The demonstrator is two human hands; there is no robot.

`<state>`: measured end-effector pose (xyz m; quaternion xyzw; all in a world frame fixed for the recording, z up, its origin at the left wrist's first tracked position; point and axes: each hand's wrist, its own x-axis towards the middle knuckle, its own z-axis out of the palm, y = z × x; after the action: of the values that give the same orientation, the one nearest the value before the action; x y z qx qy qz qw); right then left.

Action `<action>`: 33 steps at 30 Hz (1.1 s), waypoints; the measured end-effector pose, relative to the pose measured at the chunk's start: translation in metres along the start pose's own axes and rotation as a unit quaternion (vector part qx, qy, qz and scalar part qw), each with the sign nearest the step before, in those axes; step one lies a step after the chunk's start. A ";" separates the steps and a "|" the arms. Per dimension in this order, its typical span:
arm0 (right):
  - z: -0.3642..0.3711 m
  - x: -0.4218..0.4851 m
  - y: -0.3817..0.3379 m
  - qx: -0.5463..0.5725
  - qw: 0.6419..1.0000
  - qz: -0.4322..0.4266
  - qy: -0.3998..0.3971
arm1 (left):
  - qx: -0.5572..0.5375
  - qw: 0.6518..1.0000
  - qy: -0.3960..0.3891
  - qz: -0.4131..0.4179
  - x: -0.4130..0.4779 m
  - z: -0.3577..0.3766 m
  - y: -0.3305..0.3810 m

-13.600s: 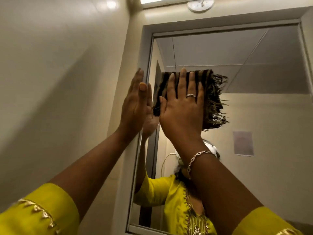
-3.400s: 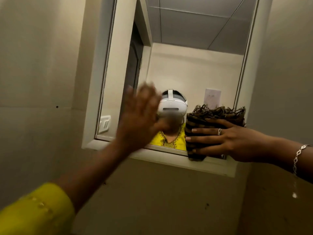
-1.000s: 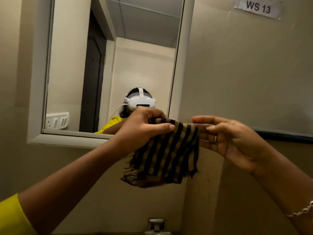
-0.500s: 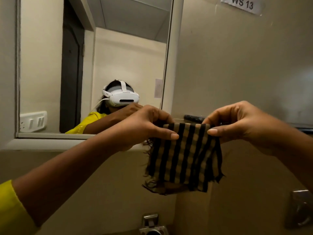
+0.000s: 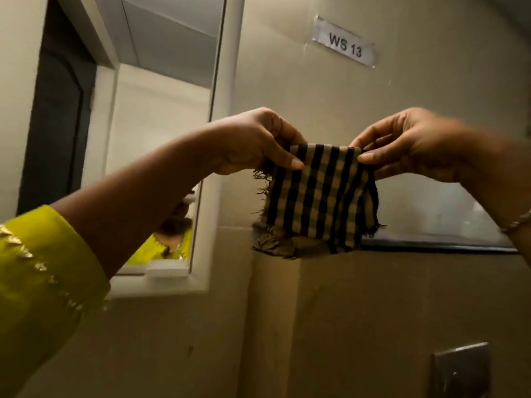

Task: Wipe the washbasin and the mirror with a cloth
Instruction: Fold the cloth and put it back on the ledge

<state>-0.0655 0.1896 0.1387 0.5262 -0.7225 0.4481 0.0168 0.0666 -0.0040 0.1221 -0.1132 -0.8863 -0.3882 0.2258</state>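
While both hands pinch the cloth [image 5: 319, 196] taut, mirror [image 5: 129, 124] sits left; "WS 13" label [image 5: 344, 48] above.

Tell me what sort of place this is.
Probably a washroom: a white-framed wall mirror, a "WS 13" label on the tiled wall, and both hands holding up a dark-and-tan checked cloth.

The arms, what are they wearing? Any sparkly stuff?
The left arm has a bright yellow-green sleeve with little gold trim shapes along its cuff. The right wrist wears a thin chain bracelet. Both hands are bare, with no gloves.
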 end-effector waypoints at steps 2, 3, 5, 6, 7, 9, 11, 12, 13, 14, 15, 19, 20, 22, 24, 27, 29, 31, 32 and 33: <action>-0.015 0.018 0.010 -0.004 1.000 0.001 0.012 | 0.042 0.999 0.026 -0.003 0.030 -0.001 0.000; -0.021 0.029 0.016 -0.009 1.000 0.001 0.018 | 0.070 0.996 0.047 -0.004 0.045 0.000 -0.002; -0.027 0.050 0.033 -0.027 0.999 -0.002 0.030 | 0.124 0.989 0.085 -0.006 0.072 0.003 -0.010; -0.027 0.061 0.043 -0.041 0.998 -0.006 0.036 | 0.148 0.984 0.100 -0.007 0.083 0.005 -0.017; -0.026 0.073 0.053 -0.062 0.997 -0.014 0.044 | 0.172 0.978 0.115 -0.008 0.095 0.007 -0.024; -0.021 0.094 0.073 -0.121 0.989 -0.043 0.075 | 0.223 0.962 0.155 -0.007 0.115 0.011 -0.040; -0.012 0.108 0.091 -0.173 0.974 -0.089 0.117 | 0.277 0.939 0.202 0.002 0.129 0.015 -0.055; -0.008 0.111 0.099 -0.191 0.966 -0.111 0.134 | 0.300 0.928 0.222 0.009 0.133 0.018 -0.062; -0.003 0.113 0.109 -0.203 0.961 -0.127 0.141 | 0.322 0.917 0.233 0.018 0.136 0.022 -0.070; 0.002 0.114 0.119 -0.213 0.957 -0.137 0.141 | 0.341 0.909 0.236 0.030 0.136 0.026 -0.078; 0.006 0.114 0.129 -0.221 0.955 -0.144 0.138 | 0.358 0.904 0.231 0.041 0.134 0.031 -0.086; 0.014 0.102 0.154 -0.214 0.954 -0.167 0.129 | 0.358 0.910 0.200 0.059 0.120 0.046 -0.104; 0.014 0.097 0.156 -0.205 0.956 -0.170 0.126 | 0.349 0.914 0.195 0.063 0.115 0.050 -0.104; 0.012 0.085 0.157 -0.190 0.960 -0.174 0.112 | 0.334 0.922 0.184 0.071 0.105 0.056 -0.102; 0.013 0.074 0.158 -0.178 0.963 -0.182 0.094 | 0.325 0.927 0.171 0.074 0.096 0.062 -0.100; 0.015 0.060 0.162 -0.173 0.963 -0.196 0.072 | 0.320 0.933 0.151 0.070 0.085 0.069 -0.099; 0.014 0.054 0.164 -0.172 0.961 -0.206 0.067 | 0.314 0.936 0.143 0.074 0.080 0.073 -0.097; 0.012 0.049 0.165 -0.160 0.961 -0.215 0.062 | 0.308 0.939 0.135 0.073 0.076 0.076 -0.095; 0.011 0.046 0.165 -0.157 0.962 -0.217 0.059 | 0.305 0.941 0.130 0.071 0.074 0.077 -0.094; 0.011 0.043 0.166 -0.157 0.961 -0.219 0.057 | 0.303 0.942 0.126 0.067 0.073 0.077 -0.093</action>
<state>-0.2083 0.1576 0.0493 0.6361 -0.6489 0.3432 0.2378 -0.0561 -0.0075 0.0527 -0.0493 -0.9168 -0.0964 0.3845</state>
